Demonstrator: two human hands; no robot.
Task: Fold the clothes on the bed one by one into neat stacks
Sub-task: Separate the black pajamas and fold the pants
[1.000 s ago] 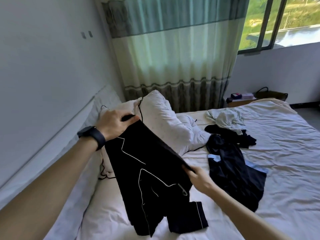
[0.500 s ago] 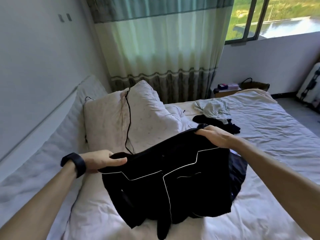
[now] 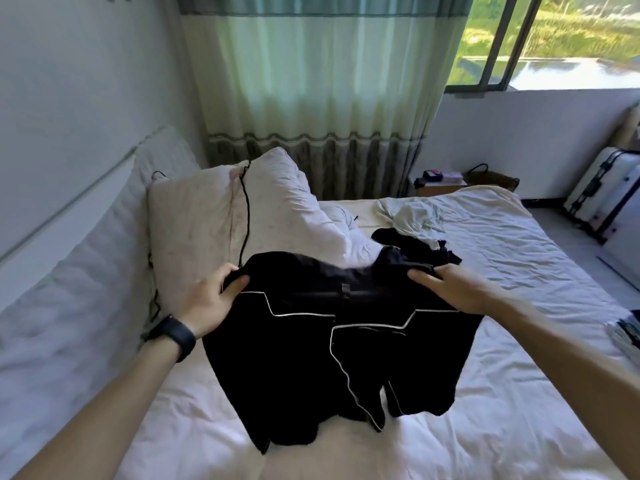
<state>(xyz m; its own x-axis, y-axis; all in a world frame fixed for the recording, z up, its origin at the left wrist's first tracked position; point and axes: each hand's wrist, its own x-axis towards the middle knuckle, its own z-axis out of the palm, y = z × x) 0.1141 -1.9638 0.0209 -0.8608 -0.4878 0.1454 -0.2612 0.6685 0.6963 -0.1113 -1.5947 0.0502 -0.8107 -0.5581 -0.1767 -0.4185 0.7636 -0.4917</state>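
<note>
A black pyjama top (image 3: 332,358) with white piping hangs spread between my two hands above the white bed (image 3: 519,393). My left hand (image 3: 211,299) grips its left shoulder and my right hand (image 3: 453,289) grips its right shoulder. The collar faces me and the hem trails onto the sheet. Behind it, more clothes lie on the bed: a pale crumpled garment (image 3: 412,218) and dark clothes (image 3: 415,245) partly hidden by the top.
Two pillows (image 3: 194,223) lean against the headboard at the left, with a black cable (image 3: 245,216) draped between them. A bedside table (image 3: 440,183) and a basket (image 3: 491,176) stand beyond the bed. A white suitcase (image 3: 602,195) is on the floor at the right.
The top has swung from hanging slanted to spread level. My left hand came down and toward me, my right hand rose and moved right. The view has panned right.
</note>
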